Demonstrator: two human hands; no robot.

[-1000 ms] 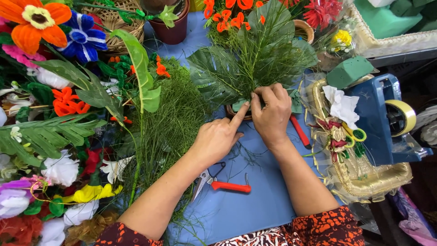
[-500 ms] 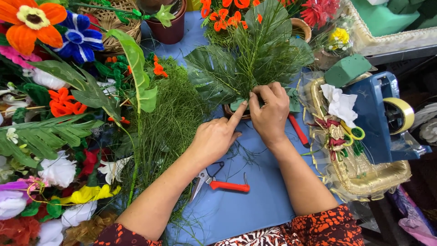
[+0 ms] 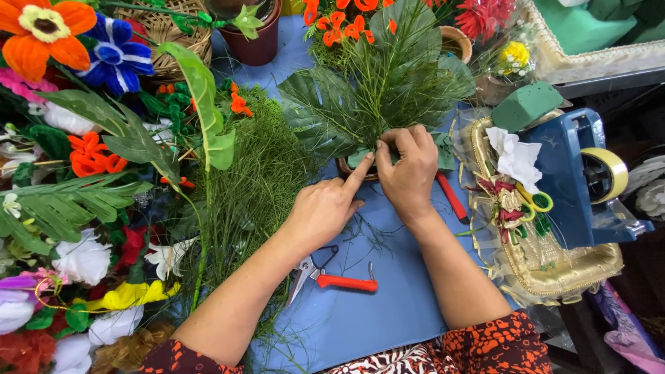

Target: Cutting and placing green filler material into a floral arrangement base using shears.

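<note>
Barely anything has shifted: both hands stay at the base of the leaf arrangement (image 3: 377,90).

Right hand (image 3: 409,170) pinches the stems just above the small brown pot (image 3: 357,168), while the left hand (image 3: 325,208) points an extended forefinger there, gripping nothing. Light, floppy foliage on the blue table (image 3: 388,312); the bunched stems look the firmest hold.

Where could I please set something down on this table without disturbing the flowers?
Bare blue tabletop lies between the forearms, beside the red-handled cutters. A smaller patch sits by the maroon pot. The left is crowded with flowers, the right with a gold tray and tape dispenser.
</note>
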